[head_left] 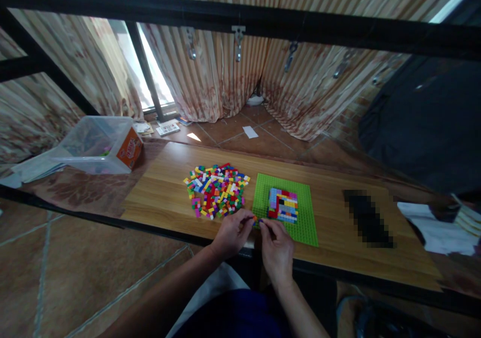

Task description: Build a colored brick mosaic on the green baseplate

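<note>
My left hand (235, 232) pinches a small orange toy brick (255, 219) between thumb and forefinger. Close beside it, my right hand (277, 245) is closed on a small dark blue or purple brick (261, 221). Both hands meet over the near left corner of a green studded baseplate (306, 218). On that baseplate sits a multicoloured block of bricks (287, 205) in red, blue, yellow, white and black. Left of the plate, just beyond my left hand, lies a loose heap of mixed bricks (218, 190).
The wooden tabletop (158, 193) carries all this. A clear plastic box (97, 150) with an orange label stands at the left. A blurred-out dark object (368, 218) lies right of the plate, with white paper (438, 228) farther right. A dark metal bar (218, 15) crosses above.
</note>
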Available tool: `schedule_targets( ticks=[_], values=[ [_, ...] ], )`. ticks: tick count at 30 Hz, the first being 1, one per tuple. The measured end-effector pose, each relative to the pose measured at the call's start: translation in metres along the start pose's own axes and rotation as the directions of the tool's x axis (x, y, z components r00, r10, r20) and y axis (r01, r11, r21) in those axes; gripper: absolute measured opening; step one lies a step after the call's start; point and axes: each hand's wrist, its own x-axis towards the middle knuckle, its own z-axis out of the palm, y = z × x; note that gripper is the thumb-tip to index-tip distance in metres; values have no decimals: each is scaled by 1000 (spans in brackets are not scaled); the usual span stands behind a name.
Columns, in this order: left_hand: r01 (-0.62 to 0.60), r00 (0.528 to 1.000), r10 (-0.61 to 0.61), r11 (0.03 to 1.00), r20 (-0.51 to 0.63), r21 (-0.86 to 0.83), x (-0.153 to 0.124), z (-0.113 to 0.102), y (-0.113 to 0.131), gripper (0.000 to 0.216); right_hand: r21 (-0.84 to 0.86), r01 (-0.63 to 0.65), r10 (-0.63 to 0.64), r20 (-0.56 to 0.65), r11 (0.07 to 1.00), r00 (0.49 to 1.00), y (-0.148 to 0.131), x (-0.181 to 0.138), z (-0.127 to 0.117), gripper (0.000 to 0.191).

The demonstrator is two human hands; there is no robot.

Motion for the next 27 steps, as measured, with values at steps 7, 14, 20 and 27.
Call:
schedule_targets(
  ticks=[7,14,20,27],
  values=[
    [9,1000,-9,1000,11,20,0,0,2,13,-215,74,-100,-115,974,988,20,20,-35,31],
    [14,1000,-14,999,6,49,1,0,4,13,-380,162,-204,-72,911,976,38,40,-47,37],
    [16,1000,-16,999,13,48,1,0,4,13,-371,160,-191,-50,915,980,39,46,-46,36],
    [20,1000,-21,998,19,55,1,0,3,13,-343,178,-194,-10,922,981,40,53,-49,34]
  ],
)
